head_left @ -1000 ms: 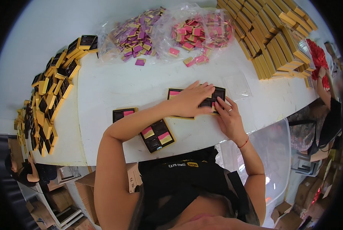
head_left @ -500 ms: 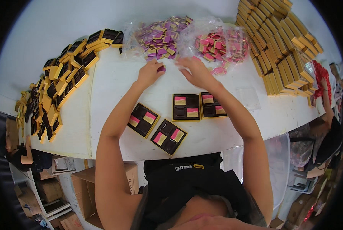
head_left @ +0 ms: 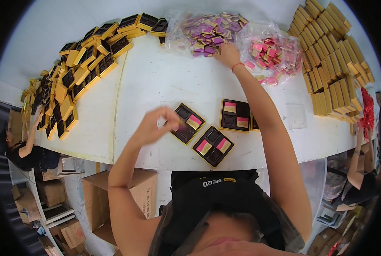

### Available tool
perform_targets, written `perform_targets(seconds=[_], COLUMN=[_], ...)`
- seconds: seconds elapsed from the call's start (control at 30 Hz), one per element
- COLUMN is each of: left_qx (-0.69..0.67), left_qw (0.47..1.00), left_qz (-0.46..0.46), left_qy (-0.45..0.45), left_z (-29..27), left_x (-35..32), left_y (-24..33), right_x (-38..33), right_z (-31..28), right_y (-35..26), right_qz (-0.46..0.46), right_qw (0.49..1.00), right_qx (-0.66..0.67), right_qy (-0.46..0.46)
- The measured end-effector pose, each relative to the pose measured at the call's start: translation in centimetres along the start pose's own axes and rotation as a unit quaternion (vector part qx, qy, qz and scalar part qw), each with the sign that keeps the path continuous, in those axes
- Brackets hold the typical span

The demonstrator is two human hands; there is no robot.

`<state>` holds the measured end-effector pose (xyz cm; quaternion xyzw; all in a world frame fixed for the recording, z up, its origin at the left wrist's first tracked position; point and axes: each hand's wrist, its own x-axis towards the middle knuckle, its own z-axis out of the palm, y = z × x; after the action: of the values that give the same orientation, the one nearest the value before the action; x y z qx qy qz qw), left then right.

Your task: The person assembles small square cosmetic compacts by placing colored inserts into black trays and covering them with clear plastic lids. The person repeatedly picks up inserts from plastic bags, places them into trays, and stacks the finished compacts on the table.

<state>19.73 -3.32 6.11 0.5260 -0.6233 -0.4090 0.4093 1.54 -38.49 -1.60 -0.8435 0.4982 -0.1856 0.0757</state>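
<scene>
My left hand (head_left: 154, 126), smeared by motion, is closed in a pinch on a small purple wrapped piece (head_left: 180, 127). It is over the leftmost open box (head_left: 182, 112), a black compartmented tray with a gold rim. Two more such boxes, a tilted one (head_left: 214, 142) and a square-on one (head_left: 229, 121), show pink-and-gold pieces in some compartments. A fourth is mostly hidden under my right forearm. My right hand (head_left: 229, 55) reaches to the near edge of the purple pile (head_left: 209, 32), fingers drawn together; what is at the fingertips is hidden.
Pink pieces (head_left: 269, 51) lie in and around a clear plastic bag right of the purple pile. Gold boxes (head_left: 333, 64) are stacked high at the right; gold-rimmed black trays (head_left: 88, 57) are heaped at the left. People work at both far sides. A cardboard box (head_left: 135, 192) stands below the table edge.
My left hand has come back toward me from near the bags to the leftmost box, carrying the purple piece. The right hand has moved forward to the purple pile. The view has shifted.
</scene>
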Motion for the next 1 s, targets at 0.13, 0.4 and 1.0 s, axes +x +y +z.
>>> perform_targets(seconds=[0.13, 0.4, 1.0], left_qx=[0.082, -0.108, 0.071], left_qw=[0.996, 0.950, 0.932], left_qz=[-0.012, 0.029, 0.169], left_qy=[-0.011, 0.293, 0.311], left_z=[2.9, 9.9, 6.1], left_x=[-4.0, -3.5, -3.8], left_y=[-1.1, -3.2, -2.0], right_x=[-0.2, 0.7, -15.5], right_z=[0.4, -0.4, -10.5], right_y=[1.8, 2.6, -8.8], right_qz=[-0.051, -0.100, -0.085], right_qw=[0.998, 0.993, 0.694], right_qx=[0.033, -0.040, 0.581], right_qy=[0.010, -0.036, -0.417])
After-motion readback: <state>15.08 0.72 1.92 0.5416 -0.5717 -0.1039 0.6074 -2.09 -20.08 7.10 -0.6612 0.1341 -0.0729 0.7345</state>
